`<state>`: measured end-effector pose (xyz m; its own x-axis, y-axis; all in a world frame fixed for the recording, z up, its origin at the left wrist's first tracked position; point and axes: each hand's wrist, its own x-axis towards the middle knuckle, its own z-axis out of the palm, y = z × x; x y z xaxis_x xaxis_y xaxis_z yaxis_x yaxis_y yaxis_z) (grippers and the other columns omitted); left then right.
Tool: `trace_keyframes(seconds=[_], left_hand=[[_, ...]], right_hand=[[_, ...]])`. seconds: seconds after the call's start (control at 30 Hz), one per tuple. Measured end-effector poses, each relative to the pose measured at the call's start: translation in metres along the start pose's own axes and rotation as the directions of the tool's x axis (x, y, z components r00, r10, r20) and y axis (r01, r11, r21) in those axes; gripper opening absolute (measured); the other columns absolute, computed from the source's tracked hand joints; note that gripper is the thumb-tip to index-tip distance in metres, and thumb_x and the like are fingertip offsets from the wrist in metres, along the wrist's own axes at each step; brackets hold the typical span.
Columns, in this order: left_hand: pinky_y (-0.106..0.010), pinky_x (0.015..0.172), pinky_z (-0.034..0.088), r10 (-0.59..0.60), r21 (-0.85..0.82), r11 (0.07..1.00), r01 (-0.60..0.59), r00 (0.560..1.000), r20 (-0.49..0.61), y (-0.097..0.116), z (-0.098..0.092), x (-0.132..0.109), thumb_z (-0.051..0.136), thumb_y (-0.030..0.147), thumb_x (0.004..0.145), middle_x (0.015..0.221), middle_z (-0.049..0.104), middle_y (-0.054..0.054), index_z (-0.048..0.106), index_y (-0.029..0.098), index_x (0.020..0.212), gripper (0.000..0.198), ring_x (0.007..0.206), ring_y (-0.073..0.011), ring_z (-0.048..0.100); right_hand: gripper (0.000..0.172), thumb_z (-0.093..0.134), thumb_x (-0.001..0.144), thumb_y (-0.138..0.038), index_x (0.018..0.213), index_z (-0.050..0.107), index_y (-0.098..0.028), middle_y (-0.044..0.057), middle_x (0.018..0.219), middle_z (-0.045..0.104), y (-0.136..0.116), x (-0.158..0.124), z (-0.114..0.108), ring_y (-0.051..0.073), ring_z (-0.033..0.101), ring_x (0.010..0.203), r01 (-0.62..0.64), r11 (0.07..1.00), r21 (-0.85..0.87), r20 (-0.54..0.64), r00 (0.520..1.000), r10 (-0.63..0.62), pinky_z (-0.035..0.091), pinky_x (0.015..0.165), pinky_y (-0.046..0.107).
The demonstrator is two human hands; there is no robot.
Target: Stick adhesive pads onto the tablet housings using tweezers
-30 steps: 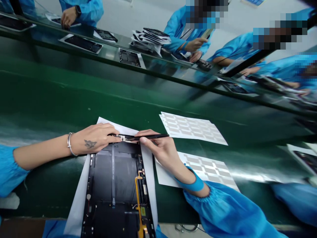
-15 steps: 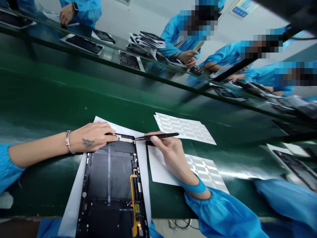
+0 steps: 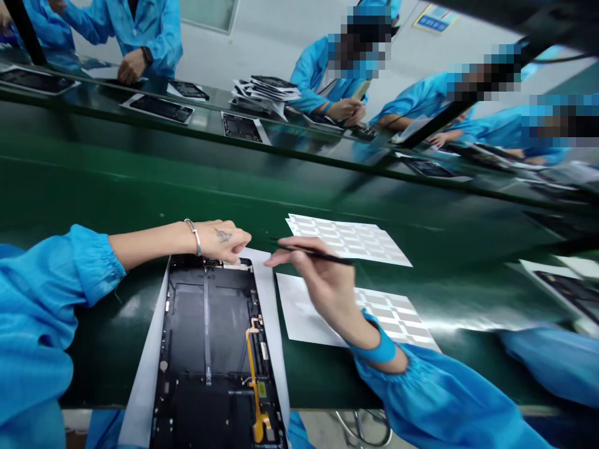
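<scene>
Head view: the left hand (image 3: 222, 242) lies flat on the tablet housing (image 3: 210, 324) while the right hand (image 3: 327, 280) pinches black tweezers (image 3: 318, 252).

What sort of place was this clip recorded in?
Most likely an electronics assembly line in a factory: there is a green conveyor belt, co-workers in blue smocks, and an open tablet housing being worked on with tweezers.

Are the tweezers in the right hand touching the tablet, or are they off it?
Off it: the tweezers in the right hand end clear of the tablet, above white paper.
</scene>
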<state>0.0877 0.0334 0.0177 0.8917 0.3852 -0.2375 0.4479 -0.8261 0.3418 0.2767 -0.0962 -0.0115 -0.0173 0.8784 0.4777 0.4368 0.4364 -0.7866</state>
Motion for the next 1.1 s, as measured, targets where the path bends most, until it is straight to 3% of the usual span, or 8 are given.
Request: trace_keyframes(seconds=[0.07,0.17,0.33,0.4,0.47,0.6,0.93,1.1], left_hand=[[-0.024,0.056,0.029,-0.03,-0.045,0.999,0.027,0.997,-0.064,-0.003,0.004,0.002,0.069,0.028,0.086,0.071,0.062,0.002,0.057,0.019,0.091,0.016,0.065,-0.016,0.055],[-0.022,0.06,0.035,0.016,-0.244,0.969,-0.047,0.992,-0.128,-0.015,0.012,-0.006,0.065,0.021,0.086,0.072,0.063,0.004,0.052,0.019,0.098,0.017,0.065,-0.0138,0.056],[-0.022,0.067,0.042,0.096,-0.427,0.883,-0.198,0.964,-0.249,-0.036,0.03,-0.023,0.056,0.015,0.085,0.083,0.064,0.002,0.048,0.019,0.104,0.021,0.072,-0.0133,0.058],[-0.023,0.067,0.041,0.101,-0.419,0.88,-0.223,0.951,-0.294,-0.038,0.037,-0.024,0.055,0.015,0.085,0.084,0.064,0.001,0.048,0.019,0.104,0.02,0.071,-0.0132,0.057],[-0.023,0.067,0.041,0.109,-0.413,0.879,-0.24,0.942,-0.316,-0.038,0.04,-0.024,0.054,0.014,0.085,0.084,0.063,0.001,0.048,0.019,0.103,0.02,0.07,-0.0128,0.056],[-0.023,0.069,0.042,0.107,-0.448,0.86,-0.244,0.945,-0.309,-0.04,0.038,-0.024,0.056,0.015,0.086,0.085,0.068,0.0,0.048,0.018,0.105,0.021,0.073,-0.0133,0.058],[-0.025,0.074,0.049,0.091,-0.583,0.774,-0.248,0.954,-0.284,-0.051,0.041,-0.026,0.06,0.004,0.078,0.092,0.074,-0.002,0.044,0.019,0.107,0.036,0.08,-0.0142,0.068],[-0.026,0.075,0.049,0.091,-0.57,0.786,-0.24,0.957,-0.277,-0.047,0.043,-0.027,0.058,0.004,0.081,0.095,0.073,-0.003,0.042,0.019,0.108,0.035,0.081,-0.0144,0.067]], right_hand=[[0.018,0.049,0.102,-0.025,0.111,0.064,-0.024,0.006,0.093,0.076,-0.001,0.0,0.011,0.022,0.073,0.093,0.124,0.985,-0.122,0.168,0.98,-0.103,0.056,0.083,0.037],[0.027,0.044,0.101,-0.017,0.118,0.064,-0.022,0.013,0.113,0.072,0.005,0.0,0.025,0.025,0.067,0.112,0.373,0.876,-0.305,0.396,0.886,-0.24,0.055,0.089,0.039],[0.046,0.039,0.097,-0.007,0.138,0.055,-0.023,0.012,0.117,0.073,0.023,-0.009,0.013,0.028,0.059,0.125,0.599,0.687,-0.412,0.589,0.75,-0.301,0.052,0.096,0.046],[0.049,0.039,0.097,-0.007,0.14,0.054,-0.025,0.01,0.106,0.075,0.026,-0.013,0.001,0.029,0.059,0.124,0.602,0.66,-0.45,0.603,0.75,-0.273,0.05,0.098,0.049],[0.045,0.039,0.098,-0.01,0.135,0.059,-0.025,0.011,0.101,0.073,0.025,-0.013,-0.006,0.029,0.062,0.118,0.542,0.678,-0.496,0.554,0.799,-0.233,0.053,0.094,0.047],[0.032,0.04,0.101,-0.02,0.121,0.064,-0.026,0.011,0.11,0.072,0.019,-0.001,0.003,0.028,0.062,0.113,0.42,0.771,-0.478,0.465,0.866,-0.184,0.055,0.088,0.042],[0.037,0.036,0.1,-0.013,0.122,0.065,-0.023,0.01,0.089,0.072,0.029,0.014,0.034,0.028,0.061,0.113,0.685,0.576,-0.447,0.627,0.699,-0.344,0.05,0.086,0.042],[0.035,0.035,0.103,-0.018,0.122,0.063,-0.024,0.011,0.096,0.072,0.035,0.016,0.035,0.028,0.06,0.116,0.636,0.666,-0.389,0.619,0.716,-0.322,0.05,0.087,0.042]])
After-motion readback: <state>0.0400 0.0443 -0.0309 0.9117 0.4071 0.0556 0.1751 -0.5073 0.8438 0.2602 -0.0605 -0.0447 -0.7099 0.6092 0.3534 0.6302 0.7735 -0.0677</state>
